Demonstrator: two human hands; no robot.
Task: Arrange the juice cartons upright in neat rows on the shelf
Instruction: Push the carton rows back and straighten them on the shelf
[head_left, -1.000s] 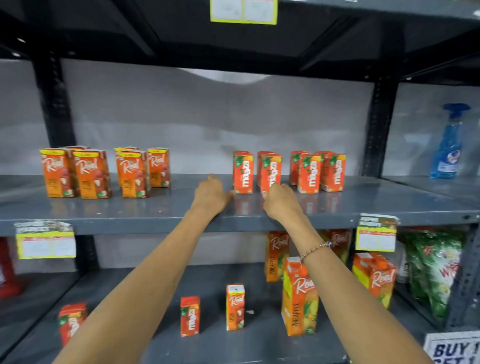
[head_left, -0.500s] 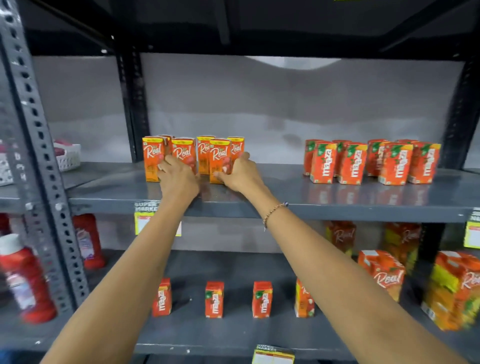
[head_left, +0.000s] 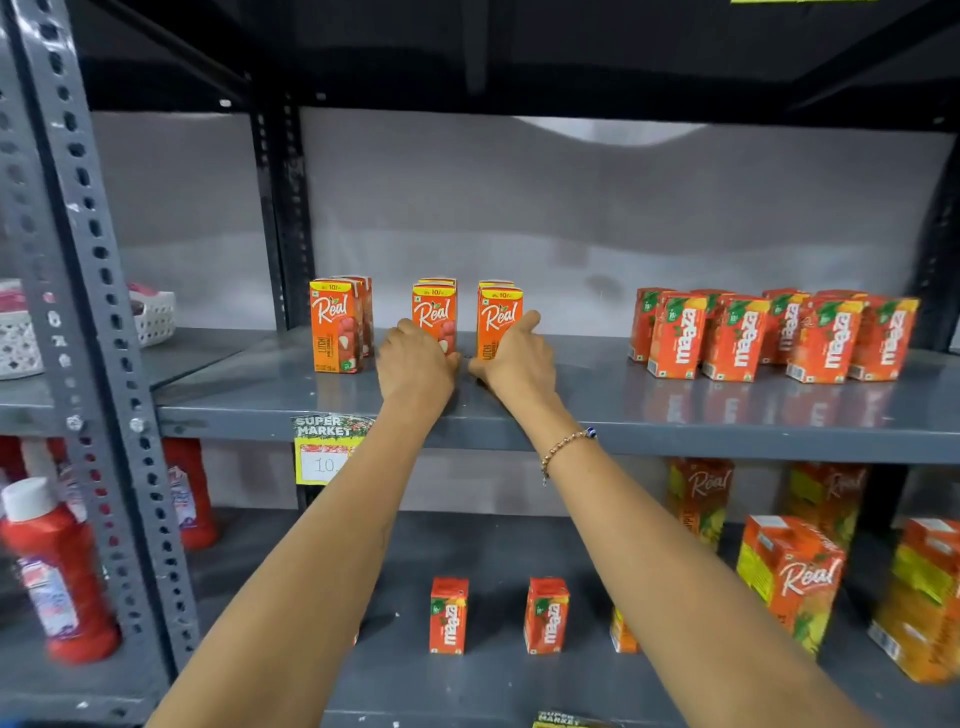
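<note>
On the grey middle shelf (head_left: 597, 405) stand three short rows of small orange Real litchi cartons, all upright. My left hand (head_left: 415, 364) grips the bottom of the middle Real carton (head_left: 435, 312). My right hand (head_left: 514, 361) wraps around the lower part of the right Real carton (head_left: 500, 314), forefinger along its right side. The left Real carton (head_left: 335, 332) stands apart, untouched. Each front carton hides at least one more behind it. A group of Maaza cartons (head_left: 769, 335) stands upright at the right of the same shelf.
The lower shelf holds two small Maaza cartons (head_left: 449, 616), and big Real cartons (head_left: 789, 579) at right. Red bottles (head_left: 57, 577) and a white basket (head_left: 153, 317) sit in the bay left of the perforated upright (head_left: 88, 291). A price tag (head_left: 324, 449) hangs on the shelf edge.
The Real cartons, bunched together half a second ago, now stand in three spaced rows. Both hands have shifted right onto the middle and right rows. The view has moved closer.
</note>
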